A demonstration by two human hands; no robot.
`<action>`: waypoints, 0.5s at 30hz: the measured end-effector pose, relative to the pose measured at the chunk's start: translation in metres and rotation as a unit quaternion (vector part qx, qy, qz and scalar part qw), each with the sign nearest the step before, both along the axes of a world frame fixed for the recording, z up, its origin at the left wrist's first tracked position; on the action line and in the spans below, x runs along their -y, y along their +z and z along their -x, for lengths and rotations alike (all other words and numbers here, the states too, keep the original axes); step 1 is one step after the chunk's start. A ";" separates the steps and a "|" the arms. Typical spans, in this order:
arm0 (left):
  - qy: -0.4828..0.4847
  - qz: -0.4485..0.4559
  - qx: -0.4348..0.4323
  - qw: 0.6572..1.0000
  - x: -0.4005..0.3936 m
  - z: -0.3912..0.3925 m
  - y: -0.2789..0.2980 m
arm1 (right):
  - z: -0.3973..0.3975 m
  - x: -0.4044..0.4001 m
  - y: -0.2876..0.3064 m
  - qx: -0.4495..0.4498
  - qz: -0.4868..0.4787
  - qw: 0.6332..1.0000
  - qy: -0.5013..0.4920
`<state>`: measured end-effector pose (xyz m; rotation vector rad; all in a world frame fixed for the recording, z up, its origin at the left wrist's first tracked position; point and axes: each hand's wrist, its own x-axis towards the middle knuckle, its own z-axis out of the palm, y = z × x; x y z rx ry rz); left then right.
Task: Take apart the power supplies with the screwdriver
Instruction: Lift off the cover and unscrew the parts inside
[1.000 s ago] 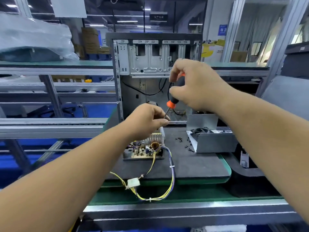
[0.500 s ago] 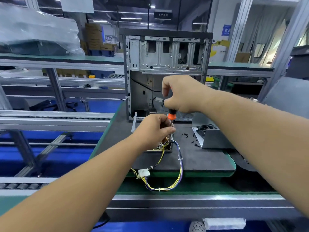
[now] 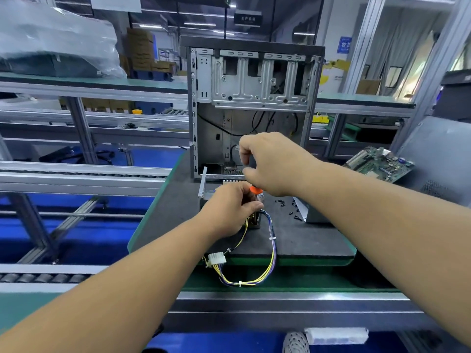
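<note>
No legible brand or label on the work; a blue wall sign [image 3: 344, 45] behind carries characters too small to read. One power supply board [image 3: 252, 220] lies mid-mat [image 3: 305, 240], against the open computer case [image 3: 251, 98] at the mat's far edge. The left hand [image 3: 229, 210] grips the board, fingers curled over it. The right hand [image 3: 270, 164] is clamped on one orange-collared screwdriver [image 3: 255, 190], held upright just above the left; it has dropped lower than half a second ago. One wire harness with a white connector [image 3: 216, 258] hangs over the mat's near edge. Several loose screws [image 3: 283, 203] and one metal cover [image 3: 309, 212] lie rightward; one green circuit board [image 3: 379, 163] leans far right.
</note>
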<state>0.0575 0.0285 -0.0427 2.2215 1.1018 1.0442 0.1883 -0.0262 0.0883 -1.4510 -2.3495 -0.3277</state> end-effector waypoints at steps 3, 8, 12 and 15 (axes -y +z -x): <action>0.000 -0.006 0.000 1.000 0.001 0.002 0.000 | 0.003 0.005 -0.001 0.008 -0.010 1.000 0.005; 0.005 -0.007 -0.014 1.000 0.001 0.001 0.003 | 0.004 0.006 -0.001 0.011 -0.010 1.000 -0.002; 0.006 -0.011 -0.018 1.000 0.001 -0.001 0.004 | 0.001 0.003 0.002 0.002 -0.002 1.000 -0.024; 0.015 -0.010 -0.030 0.999 -0.001 -0.003 0.006 | 0.002 0.000 0.007 0.022 0.018 0.996 -0.079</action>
